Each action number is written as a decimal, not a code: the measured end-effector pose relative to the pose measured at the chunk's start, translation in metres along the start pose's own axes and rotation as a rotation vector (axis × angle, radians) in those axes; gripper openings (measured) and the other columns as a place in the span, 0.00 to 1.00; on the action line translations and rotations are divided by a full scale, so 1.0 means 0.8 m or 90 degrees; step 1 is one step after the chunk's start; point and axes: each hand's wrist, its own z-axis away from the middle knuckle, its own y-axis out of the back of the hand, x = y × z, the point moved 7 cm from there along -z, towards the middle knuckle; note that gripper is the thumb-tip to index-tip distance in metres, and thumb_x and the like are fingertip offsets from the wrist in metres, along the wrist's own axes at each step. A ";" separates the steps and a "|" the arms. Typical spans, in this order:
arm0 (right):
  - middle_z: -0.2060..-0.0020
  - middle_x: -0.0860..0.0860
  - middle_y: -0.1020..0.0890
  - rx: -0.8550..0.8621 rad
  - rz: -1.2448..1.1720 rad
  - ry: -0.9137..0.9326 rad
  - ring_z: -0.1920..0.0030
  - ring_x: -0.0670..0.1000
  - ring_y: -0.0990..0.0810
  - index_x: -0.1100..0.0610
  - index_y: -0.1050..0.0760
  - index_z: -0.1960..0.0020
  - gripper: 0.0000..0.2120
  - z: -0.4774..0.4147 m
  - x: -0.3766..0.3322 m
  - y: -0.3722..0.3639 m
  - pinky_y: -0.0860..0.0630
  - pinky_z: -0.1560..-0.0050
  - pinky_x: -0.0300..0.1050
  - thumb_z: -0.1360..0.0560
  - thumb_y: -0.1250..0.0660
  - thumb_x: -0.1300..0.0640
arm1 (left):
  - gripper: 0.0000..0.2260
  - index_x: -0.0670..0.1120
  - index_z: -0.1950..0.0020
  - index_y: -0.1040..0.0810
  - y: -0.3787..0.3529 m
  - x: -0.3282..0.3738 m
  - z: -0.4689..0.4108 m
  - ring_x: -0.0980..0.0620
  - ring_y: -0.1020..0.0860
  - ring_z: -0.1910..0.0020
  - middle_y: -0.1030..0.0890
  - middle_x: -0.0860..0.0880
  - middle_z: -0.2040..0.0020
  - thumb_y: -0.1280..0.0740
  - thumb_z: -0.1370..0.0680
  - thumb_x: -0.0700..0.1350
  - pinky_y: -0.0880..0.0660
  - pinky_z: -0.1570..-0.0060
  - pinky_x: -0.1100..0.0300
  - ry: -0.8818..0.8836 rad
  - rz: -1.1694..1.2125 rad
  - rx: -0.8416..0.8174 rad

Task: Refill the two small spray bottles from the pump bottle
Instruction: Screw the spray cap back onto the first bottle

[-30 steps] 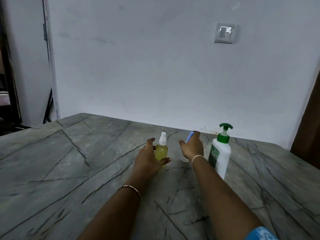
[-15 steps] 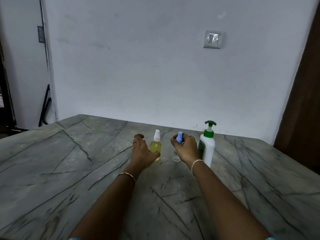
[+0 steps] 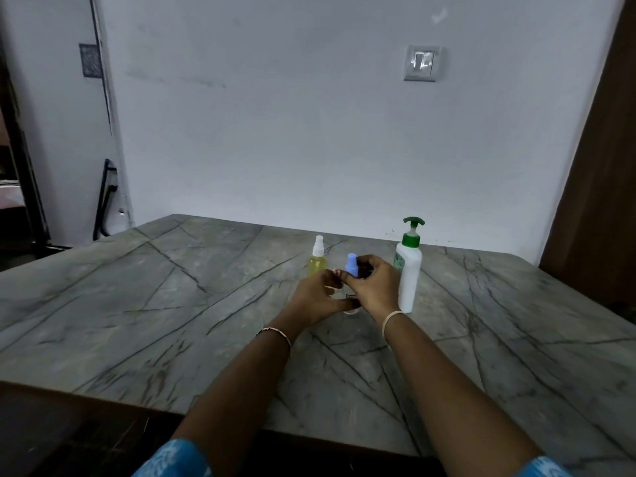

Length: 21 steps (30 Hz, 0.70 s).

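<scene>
Now that the left hand [image 3: 318, 297] has left the yellow spray bottle [image 3: 317, 259] standing free on the marble table [image 3: 172, 304], both hands clasp the blue-capped spray bottle [image 3: 351, 266], right hand [image 3: 375, 287] seemingly ready to unscrew it beside the pump bottle [image 3: 409, 266].

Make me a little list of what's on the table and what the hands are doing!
table: grey marble top with dark veins
yellow spray bottle: upright, white nozzle, untouched behind the left hand
blue-capped spray bottle: clear, held between both hands
pump bottle: white with green pump, upright, right of the hands, untouched
left hand: gripping the clear bottle's body
right hand: fingers at the blue cap
wall: light switch
</scene>
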 end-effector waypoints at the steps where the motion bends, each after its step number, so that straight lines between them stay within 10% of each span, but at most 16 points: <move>1: 0.64 0.45 0.21 0.012 -0.001 0.000 0.62 0.43 0.23 0.53 0.24 0.57 0.13 0.002 0.000 0.001 0.27 0.59 0.36 0.35 0.21 0.55 | 0.26 0.45 0.41 0.24 -0.002 0.001 0.001 0.52 0.20 0.48 0.18 0.50 0.48 0.21 0.35 0.50 0.22 0.48 0.58 -0.001 0.003 0.013; 10: 0.63 0.45 0.21 0.047 0.023 0.022 0.62 0.45 0.23 0.53 0.20 0.56 0.12 0.012 -0.003 0.000 0.25 0.59 0.38 0.34 0.22 0.50 | 0.15 0.40 0.48 0.18 -0.001 0.007 0.004 0.51 0.17 0.56 0.15 0.44 0.55 0.23 0.32 0.43 0.20 0.50 0.51 -0.030 0.008 0.060; 15: 0.60 0.45 0.20 0.001 -0.003 0.026 0.58 0.45 0.22 0.56 0.18 0.49 0.13 0.008 0.000 -0.005 0.26 0.56 0.36 0.31 0.24 0.52 | 0.14 0.38 0.46 0.19 -0.002 0.010 0.004 0.54 0.19 0.56 0.16 0.45 0.54 0.25 0.30 0.40 0.23 0.57 0.69 -0.041 0.020 0.018; 21: 0.47 0.50 0.17 -0.143 -0.114 -0.006 0.44 0.48 0.20 0.55 0.21 0.40 0.15 0.003 0.017 -0.018 0.24 0.41 0.44 0.25 0.30 0.54 | 0.13 0.41 0.46 0.19 -0.011 0.005 0.002 0.53 0.17 0.53 0.15 0.45 0.51 0.26 0.30 0.41 0.21 0.47 0.58 -0.028 0.053 -0.015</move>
